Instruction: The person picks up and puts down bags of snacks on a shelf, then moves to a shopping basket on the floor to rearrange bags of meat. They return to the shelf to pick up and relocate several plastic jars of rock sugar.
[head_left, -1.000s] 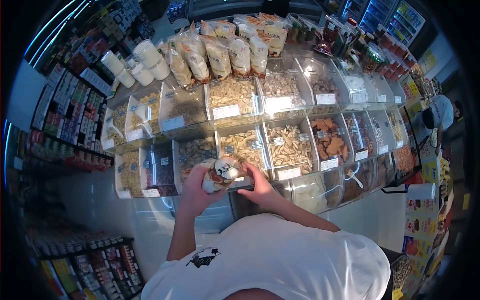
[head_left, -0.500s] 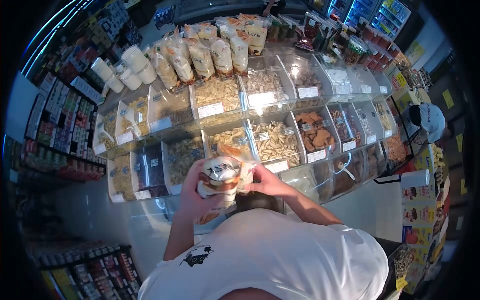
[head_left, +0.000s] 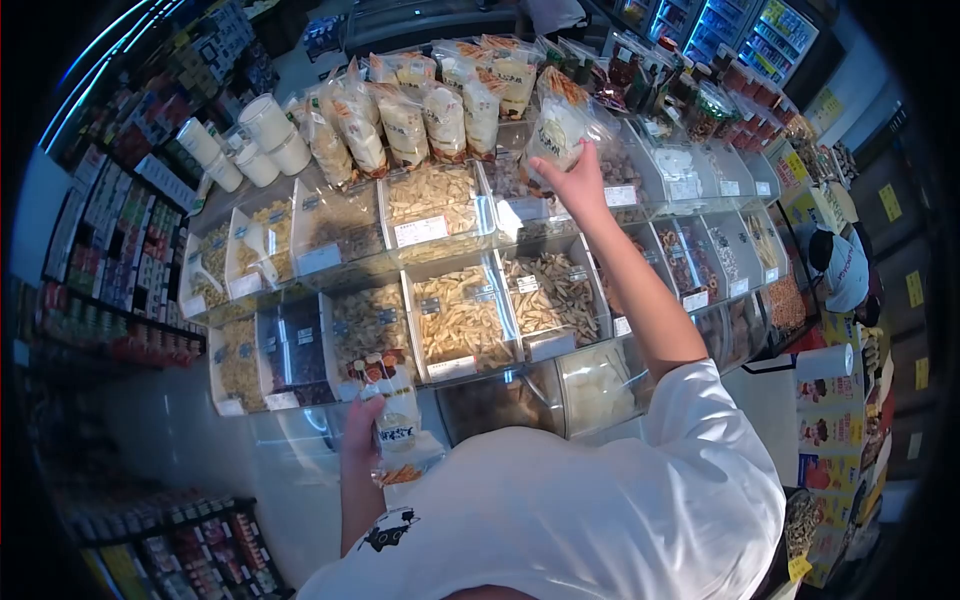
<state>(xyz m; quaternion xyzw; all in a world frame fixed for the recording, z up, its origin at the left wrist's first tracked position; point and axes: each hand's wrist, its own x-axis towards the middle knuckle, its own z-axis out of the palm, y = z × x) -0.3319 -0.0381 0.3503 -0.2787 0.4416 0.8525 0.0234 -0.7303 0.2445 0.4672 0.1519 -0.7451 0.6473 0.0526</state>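
Observation:
My right hand [head_left: 572, 182] is stretched out over the upper bins, its fingers closed round the lower part of a printed food bag [head_left: 560, 128]. That bag is upright, with a clear top and an orange pattern, just right of a row of similar food bags [head_left: 445, 120] on top of the counter. Close to my body on the left, my left hand [head_left: 362, 425] grips the edge of a second food bag [head_left: 396, 408], white with dark lettering; part of the hand is behind it. Below the right hand are bins of dried goods [head_left: 550, 285].
White canisters [head_left: 265, 125] stand at the counter's back left, and jars [head_left: 712, 100] at the back right. Price labels [head_left: 421, 230] line the bin fronts. Stocked shelves [head_left: 120, 240] rise on the left. A person in a white cap [head_left: 848, 270] is at the right.
My hands have moved apart. The right one has carried a food bag forward to the upper bins; the left one has dropped slightly with the other bag, now turned.

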